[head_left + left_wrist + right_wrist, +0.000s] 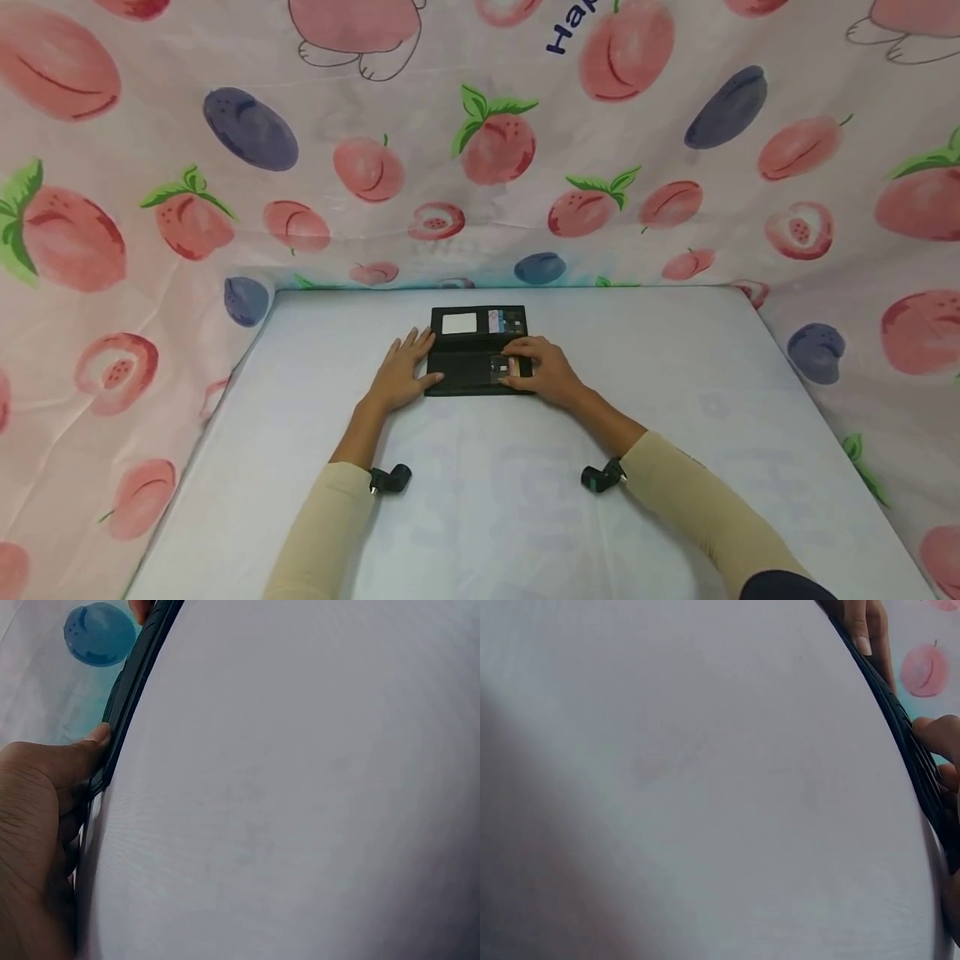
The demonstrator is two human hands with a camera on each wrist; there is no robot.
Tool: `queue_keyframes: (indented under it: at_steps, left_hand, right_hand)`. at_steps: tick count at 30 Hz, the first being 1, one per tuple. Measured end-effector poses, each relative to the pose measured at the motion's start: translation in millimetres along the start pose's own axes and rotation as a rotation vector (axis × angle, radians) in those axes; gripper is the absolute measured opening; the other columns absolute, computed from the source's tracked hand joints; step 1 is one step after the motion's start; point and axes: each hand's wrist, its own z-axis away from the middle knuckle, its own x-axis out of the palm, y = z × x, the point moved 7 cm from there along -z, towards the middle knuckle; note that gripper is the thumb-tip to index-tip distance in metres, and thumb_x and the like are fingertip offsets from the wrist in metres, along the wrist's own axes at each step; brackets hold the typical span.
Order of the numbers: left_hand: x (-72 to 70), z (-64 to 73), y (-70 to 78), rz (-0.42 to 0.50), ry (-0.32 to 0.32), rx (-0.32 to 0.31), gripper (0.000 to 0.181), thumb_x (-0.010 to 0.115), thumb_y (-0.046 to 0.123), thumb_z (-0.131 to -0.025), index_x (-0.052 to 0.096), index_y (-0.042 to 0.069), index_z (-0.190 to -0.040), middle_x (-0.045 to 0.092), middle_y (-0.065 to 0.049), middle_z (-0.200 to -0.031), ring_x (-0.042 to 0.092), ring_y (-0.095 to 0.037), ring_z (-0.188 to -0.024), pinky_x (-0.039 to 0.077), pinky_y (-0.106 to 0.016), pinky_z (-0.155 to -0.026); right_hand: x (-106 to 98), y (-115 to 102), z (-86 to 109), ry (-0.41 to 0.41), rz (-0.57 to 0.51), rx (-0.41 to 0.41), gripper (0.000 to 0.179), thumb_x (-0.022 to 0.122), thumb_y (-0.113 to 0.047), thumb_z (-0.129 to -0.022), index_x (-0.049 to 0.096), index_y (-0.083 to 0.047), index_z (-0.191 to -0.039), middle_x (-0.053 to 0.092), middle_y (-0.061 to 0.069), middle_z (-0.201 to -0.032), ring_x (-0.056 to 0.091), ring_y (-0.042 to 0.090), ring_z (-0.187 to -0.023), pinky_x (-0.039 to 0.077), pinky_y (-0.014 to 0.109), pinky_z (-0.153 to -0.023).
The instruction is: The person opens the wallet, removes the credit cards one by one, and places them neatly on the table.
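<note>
A black wallet (459, 372) lies unfolded on the white table, its two halves one above the other in the head view. A white panel (459, 323) and several cards (507, 322) show in its far half. My left hand (399, 372) rests at the wallet's left side with fingers spread, the thumb touching the near half's edge. At the near half's right end, my right hand (551, 372) pinches a card (513, 367) between thumb and fingers. The card is partly covered by that hand. Both wrist views catch the wallet edge-on, so its cards are hidden there.
The white-covered table (480, 500) stretches around the wallet and both forearms. Behind it and at its sides hangs a pink cloth (435, 108) printed with peaches. A small black camera (392, 478) sits at the left wrist, another camera (602, 477) at the right.
</note>
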Motion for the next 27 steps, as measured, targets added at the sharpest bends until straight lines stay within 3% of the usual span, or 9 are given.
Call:
queue_keyframes:
  at_steps: [11, 18, 27]
  left_hand:
    - [-0.8, -3.2, -0.1, -0.017, -0.003, 0.005, 0.082, 0.069, 0.038, -0.099, 0.033, 0.001, -0.163, 0.023, -0.014, -0.172, 0.012, -0.035, -0.160, 0.002, -0.050, -0.129]
    - [-3.1, -1.7, 3.9, -0.030, 0.021, 0.037, 0.077, 0.064, 0.034, -0.101, 0.033, -0.002, -0.162, 0.025, -0.016, -0.171, 0.014, -0.037, -0.159, 0.005, -0.053, -0.129]
    - [1.0, 2.0, 2.8, -0.027, 0.026, 0.049, 0.069, 0.059, 0.025, -0.104, 0.032, -0.005, -0.161, 0.026, -0.019, -0.170, 0.015, -0.040, -0.159, 0.005, -0.054, -0.128]
  right_hand:
    - [-7.6, 1.0, 3.6, -0.006, -0.066, -0.001, 0.051, 0.092, -0.019, -0.083, 0.073, -0.007, -0.128, 0.066, 0.007, -0.136, 0.055, 0.029, -0.134, 0.042, 0.052, -0.116]
    - [-6.5, 2.4, 2.7, -0.019, 0.035, 0.010, 0.065, 0.094, -0.030, -0.082, 0.069, -0.010, -0.138, 0.060, 0.011, -0.143, 0.048, 0.034, -0.138, 0.037, 0.061, -0.116]
    - [-2.8, 4.6, 4.9, -0.027, 0.053, 0.002, 0.056, 0.093, -0.031, -0.083, 0.074, -0.009, -0.131, 0.061, 0.011, -0.138, 0.050, 0.034, -0.133, 0.040, 0.058, -0.113]
